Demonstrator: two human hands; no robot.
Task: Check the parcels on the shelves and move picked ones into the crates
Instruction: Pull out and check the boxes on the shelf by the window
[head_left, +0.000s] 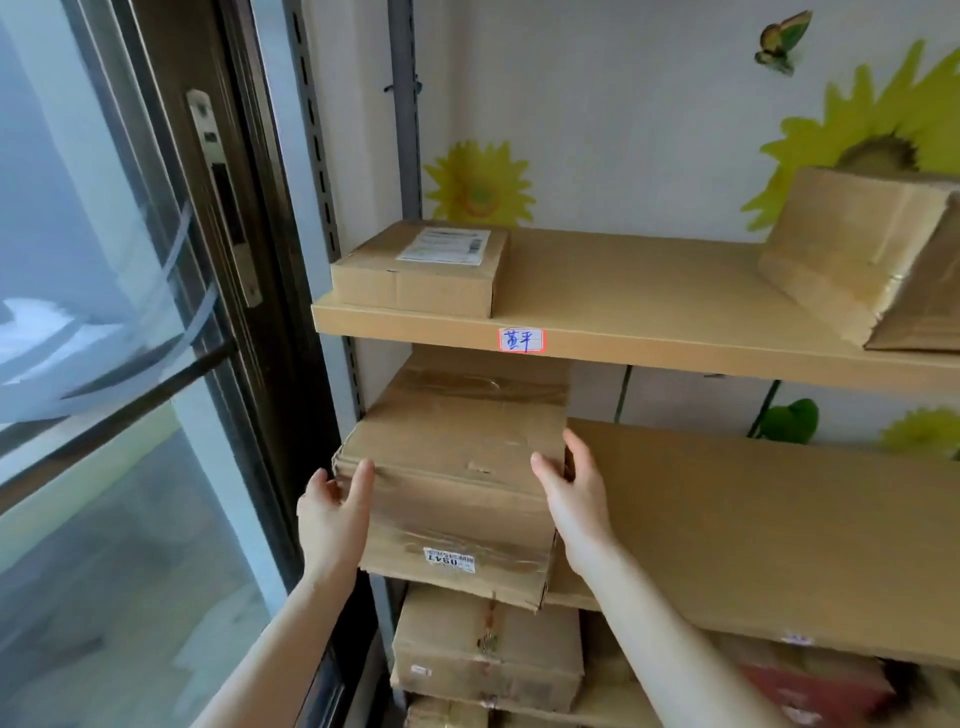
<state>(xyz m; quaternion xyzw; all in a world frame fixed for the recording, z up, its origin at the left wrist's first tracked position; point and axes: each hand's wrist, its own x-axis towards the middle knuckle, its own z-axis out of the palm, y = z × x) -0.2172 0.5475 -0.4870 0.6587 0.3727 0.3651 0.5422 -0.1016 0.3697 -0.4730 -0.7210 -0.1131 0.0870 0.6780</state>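
Observation:
A taped brown cardboard parcel (457, 467) with a small white number label on its front sits at the left end of the middle shelf (753, 519), jutting out over the shelf's front edge. My left hand (335, 512) grips its front left corner, thumb on top. My right hand (574, 493) holds its right side, fingers along the side and thumb on the top edge. On the upper shelf (649, 332) lie a flat parcel (423, 270) with a white shipping label at the left and a tilted parcel (857, 260) at the right.
A glass door with a dark frame (244, 322) stands close on the left. More cardboard parcels (488, 654) are stacked on the shelf below, with a reddish one (815, 680) further right. A handwritten tag (522, 341) marks the upper shelf's edge. No crate is in view.

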